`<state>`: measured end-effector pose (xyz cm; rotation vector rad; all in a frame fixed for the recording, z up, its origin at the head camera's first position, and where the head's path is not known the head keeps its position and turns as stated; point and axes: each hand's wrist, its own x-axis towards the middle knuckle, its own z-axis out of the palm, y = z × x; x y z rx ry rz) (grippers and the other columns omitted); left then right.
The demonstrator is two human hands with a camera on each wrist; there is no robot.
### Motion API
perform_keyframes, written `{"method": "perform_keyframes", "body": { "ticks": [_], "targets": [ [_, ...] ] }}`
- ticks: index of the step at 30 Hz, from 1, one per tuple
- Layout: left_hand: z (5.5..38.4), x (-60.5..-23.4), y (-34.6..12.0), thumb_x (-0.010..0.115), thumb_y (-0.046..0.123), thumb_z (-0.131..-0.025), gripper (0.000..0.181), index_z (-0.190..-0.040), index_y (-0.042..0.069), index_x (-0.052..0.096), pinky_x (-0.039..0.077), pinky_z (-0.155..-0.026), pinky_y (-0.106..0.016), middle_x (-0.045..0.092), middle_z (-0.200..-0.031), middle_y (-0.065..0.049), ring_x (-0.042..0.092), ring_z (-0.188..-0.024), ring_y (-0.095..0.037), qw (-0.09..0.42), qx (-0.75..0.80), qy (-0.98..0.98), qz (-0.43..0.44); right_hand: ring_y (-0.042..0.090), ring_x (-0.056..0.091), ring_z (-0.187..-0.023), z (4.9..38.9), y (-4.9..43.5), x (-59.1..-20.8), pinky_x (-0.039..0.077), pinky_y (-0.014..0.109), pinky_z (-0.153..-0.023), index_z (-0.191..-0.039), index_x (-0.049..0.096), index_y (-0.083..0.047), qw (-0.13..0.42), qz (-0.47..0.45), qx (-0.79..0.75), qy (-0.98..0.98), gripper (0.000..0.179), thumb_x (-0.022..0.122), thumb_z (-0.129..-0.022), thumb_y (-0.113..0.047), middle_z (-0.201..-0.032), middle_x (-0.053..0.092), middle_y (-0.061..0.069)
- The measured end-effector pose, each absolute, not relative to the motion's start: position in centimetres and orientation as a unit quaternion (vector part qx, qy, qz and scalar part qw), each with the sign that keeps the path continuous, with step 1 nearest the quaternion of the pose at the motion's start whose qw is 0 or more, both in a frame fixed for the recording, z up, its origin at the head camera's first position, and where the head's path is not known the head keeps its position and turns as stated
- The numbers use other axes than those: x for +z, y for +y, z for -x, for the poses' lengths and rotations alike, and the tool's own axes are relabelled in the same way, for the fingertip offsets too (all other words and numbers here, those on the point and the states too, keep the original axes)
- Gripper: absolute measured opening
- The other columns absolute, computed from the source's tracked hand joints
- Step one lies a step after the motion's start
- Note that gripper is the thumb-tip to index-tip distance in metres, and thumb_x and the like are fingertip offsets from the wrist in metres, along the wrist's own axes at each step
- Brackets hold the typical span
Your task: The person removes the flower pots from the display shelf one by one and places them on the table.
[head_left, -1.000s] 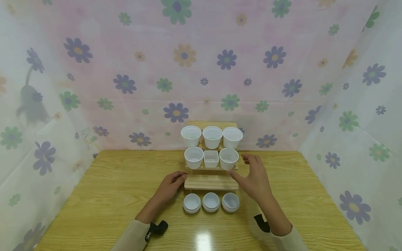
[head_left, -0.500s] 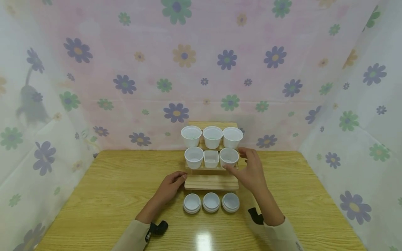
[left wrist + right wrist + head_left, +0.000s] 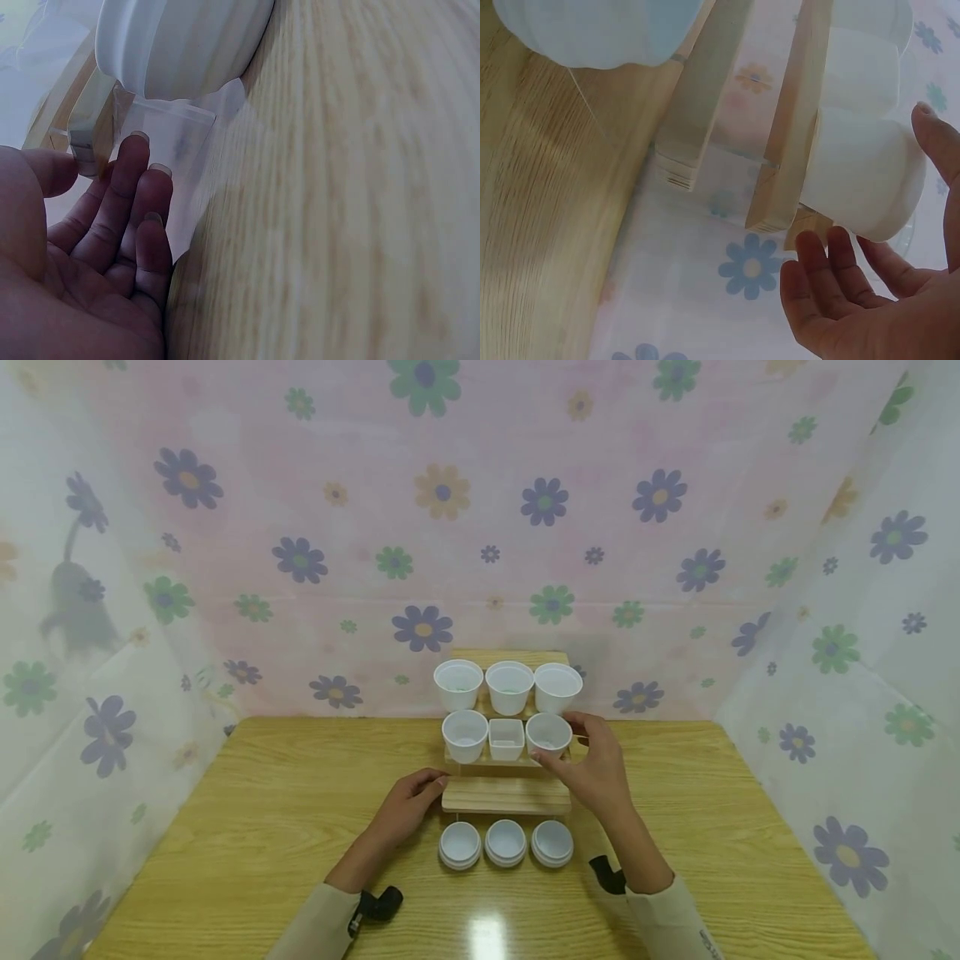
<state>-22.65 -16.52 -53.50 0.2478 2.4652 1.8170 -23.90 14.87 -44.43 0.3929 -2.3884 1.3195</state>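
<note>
A tiered wooden rack holds white cups in the head view. My right hand (image 3: 600, 772) grips the right-hand round cup (image 3: 548, 732) of the middle row, thumb at its front and index finger behind. In the right wrist view that cup (image 3: 862, 172) stands upright on its shelf between thumb and fingers, the other fingers loosely bent below. My left hand (image 3: 405, 806) is at the left end of the bare lower shelf (image 3: 506, 795). The left wrist view shows its thumb and index finger pinching the shelf's end (image 3: 88, 124).
A square cup (image 3: 506, 739) and another round cup (image 3: 464, 737) share the middle row. Three larger cups, one at centre (image 3: 509, 687), fill the top row. Three white jars, the leftmost here (image 3: 460, 845), line the wooden table (image 3: 300, 760) in front. Flowered cloth (image 3: 480, 527) hangs behind.
My right hand has moved left and inward, its thumb and index finger closing on the right-hand middle-row cup. My left hand stays at the shelf's end.
</note>
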Motion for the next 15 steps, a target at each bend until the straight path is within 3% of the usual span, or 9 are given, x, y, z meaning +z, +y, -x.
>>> {"method": "perform_keyframes", "body": {
  "ticks": [15],
  "targets": [
    [22.68,-53.58,-16.51,0.056,0.030,-0.113,0.032,-0.127,0.007,0.073,0.052,-0.086,-0.033,0.075,-0.101,-0.004,0.066,-0.091,-0.020,0.036,0.591,0.801,-0.085,0.033,0.064,-0.116,23.83,14.73,-44.61,0.052,0.051,-0.101,-0.136,0.061,-0.002,0.186,-0.137,0.475,-0.849,0.072,0.098,-0.078,-0.023,-0.128,0.066,0.014]
  ]
}}
